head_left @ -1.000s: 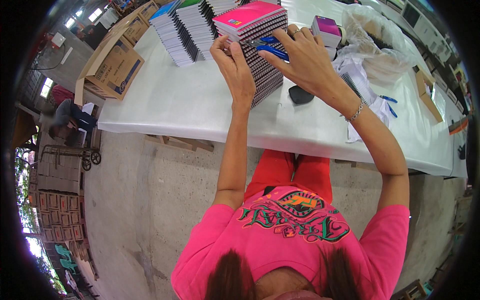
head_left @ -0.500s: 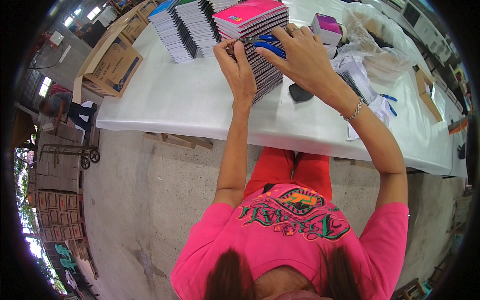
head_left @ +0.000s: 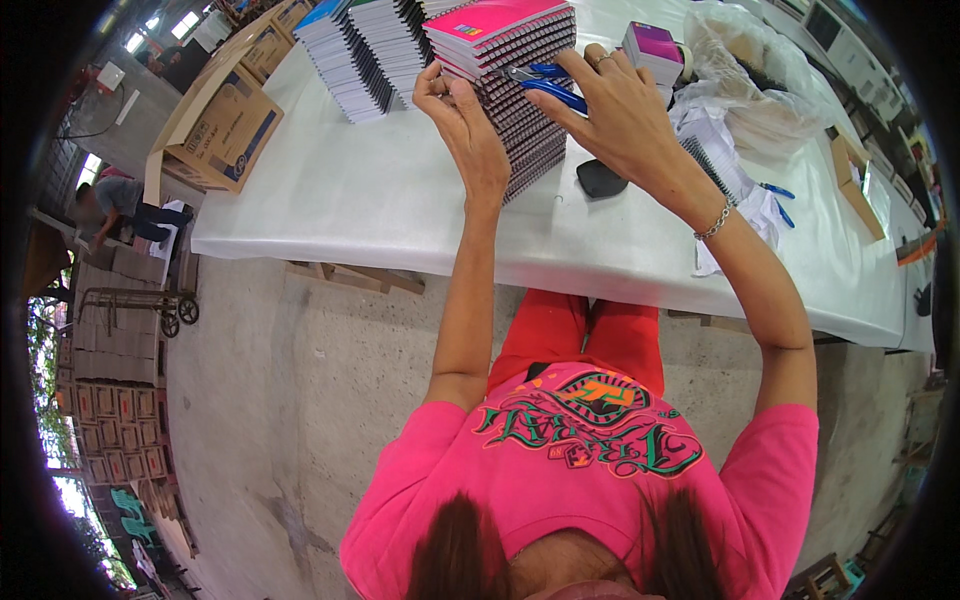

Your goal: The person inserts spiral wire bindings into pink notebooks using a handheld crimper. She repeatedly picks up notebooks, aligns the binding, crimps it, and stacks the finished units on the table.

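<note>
A tall stack of pink-covered spiral notebooks point(head_left: 530, 125) stands at the table's far middle, wire coils facing me. My right hand point(head_left: 628, 118) is closed around blue-handled pliers point(head_left: 556, 92), whose metal jaws are at the coils in the upper part of the stack. At the stack's near left corner, my left hand point(head_left: 468, 135) has its thumb and fingers bent in on the edge of a notebook; its fingertips are partly hidden. Just left of the stack are more spiral notebooks point(head_left: 345, 65) in upright piles. A black rounded object point(head_left: 601, 179) lies near the stack's base.
Cardboard boxes point(head_left: 225, 130) line the table's left side. On the right are a small purple-topped pile point(head_left: 652, 50), clear plastic wrap point(head_left: 745, 75), crumpled paper point(head_left: 715, 140), another blue-handled tool point(head_left: 782, 205) and an open shallow box point(head_left: 858, 190). Another person point(head_left: 120, 205) bends over at far left.
My left hand has shifted slightly up and left, away from the plier jaws. The pliers have moved a little right with my right hand. The person at far left has bent over further.
</note>
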Tool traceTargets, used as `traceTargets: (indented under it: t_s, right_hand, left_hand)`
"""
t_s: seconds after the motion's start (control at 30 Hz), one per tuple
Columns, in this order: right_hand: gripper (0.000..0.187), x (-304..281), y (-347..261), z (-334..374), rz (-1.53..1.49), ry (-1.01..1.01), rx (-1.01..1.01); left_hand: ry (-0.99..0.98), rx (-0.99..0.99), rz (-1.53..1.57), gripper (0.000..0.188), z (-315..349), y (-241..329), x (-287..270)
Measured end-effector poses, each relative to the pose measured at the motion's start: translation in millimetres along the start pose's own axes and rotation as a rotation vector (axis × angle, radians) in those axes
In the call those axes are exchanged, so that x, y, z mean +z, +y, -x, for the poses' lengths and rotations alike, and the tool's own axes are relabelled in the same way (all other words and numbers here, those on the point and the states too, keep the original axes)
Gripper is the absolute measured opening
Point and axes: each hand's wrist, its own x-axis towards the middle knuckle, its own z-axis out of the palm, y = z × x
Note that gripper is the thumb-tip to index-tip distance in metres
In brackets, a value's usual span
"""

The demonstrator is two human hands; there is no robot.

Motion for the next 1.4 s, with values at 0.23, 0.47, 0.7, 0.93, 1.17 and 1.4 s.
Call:
traceTargets:
  t_s: [0.23, 0.47, 0.7, 0.93, 1.17, 1.4]
  right_hand:
    - [0.05, 13, -1, 1, 0.009, 0.041, -0.039]
    - [0.043, 6, -7, -8, -0.113, -0.245, 0.087]
    - [0.048, 3, -3, 6, -0.106, -0.098, 0.062]
    - [0.052, 18, 1, 10, -0.046, -0.024, -0.004]
    - [0.051, 17, -2, 9, -0.043, -0.022, 0.018]
    - [0.052, 15, -3, 8, -0.059, -0.05, 0.037]
  left_hand:
    - [-0.089, 0.005, -0.079, 0.034, 3, -6, -7]
    - [-0.104, 0.002, -0.169, 0.032, 6, -6, -8]
    - [0.002, -0.058, -0.055, 0.035, 6, 0, -3]
    - [-0.092, -0.071, -0.06, 0.035, 10, -12, -11]
    - [-0.107, -0.067, -0.096, 0.03, 14, -11, -13]
    - [-0.093, -0.058, -0.1, 0.031, 15, -14, -13]
